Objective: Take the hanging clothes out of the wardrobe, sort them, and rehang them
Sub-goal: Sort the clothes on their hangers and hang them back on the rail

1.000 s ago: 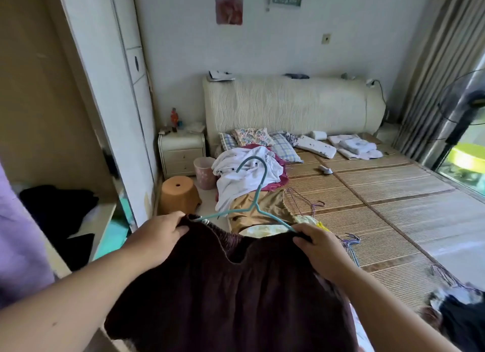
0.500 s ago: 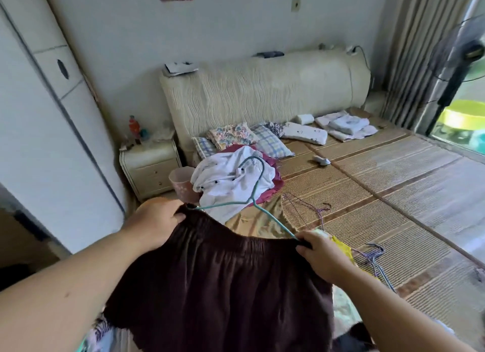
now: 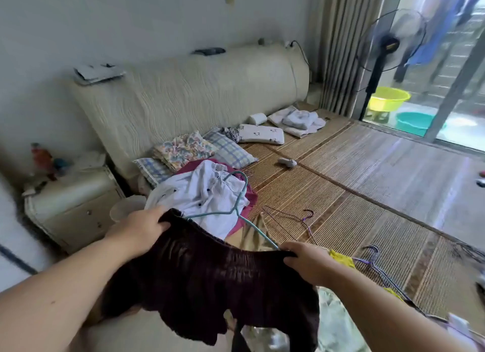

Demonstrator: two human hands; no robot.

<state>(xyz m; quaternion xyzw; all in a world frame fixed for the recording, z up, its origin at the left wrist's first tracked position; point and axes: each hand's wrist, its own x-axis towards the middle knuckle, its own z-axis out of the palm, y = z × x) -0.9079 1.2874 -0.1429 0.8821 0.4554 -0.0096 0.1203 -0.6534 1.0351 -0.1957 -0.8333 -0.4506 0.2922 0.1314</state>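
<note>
A dark brown garment (image 3: pixel 207 280) with a gathered waistband hangs on a teal wire hanger (image 3: pixel 237 207) in front of me. My left hand (image 3: pixel 139 227) grips the waistband's left end and my right hand (image 3: pixel 305 259) grips its right end, stretching it wide. Behind it, on the bed's near left, lies a pile with a white buttoned shirt (image 3: pixel 202 194), a maroon garment (image 3: pixel 250 196) and a tan one (image 3: pixel 252 233). Bare purple wire hangers (image 3: pixel 307 220) lie on the mat, and a yellow cloth (image 3: pixel 341 258) shows by my right wrist.
The bed (image 3: pixel 354 194) has a woven mat, pillows (image 3: pixel 189 149) and folded white linen (image 3: pixel 296 119) by the padded headboard (image 3: pixel 183 89). A bedside cabinet (image 3: pixel 73 202) stands at left. A standing fan (image 3: pixel 385 44), curtain and coloured basins (image 3: pixel 388 98) are at right.
The view has swung right, away from the wardrobe and toward the bed. Both hands keep hold of the brown garment, which now hangs over the bed's near edge.
</note>
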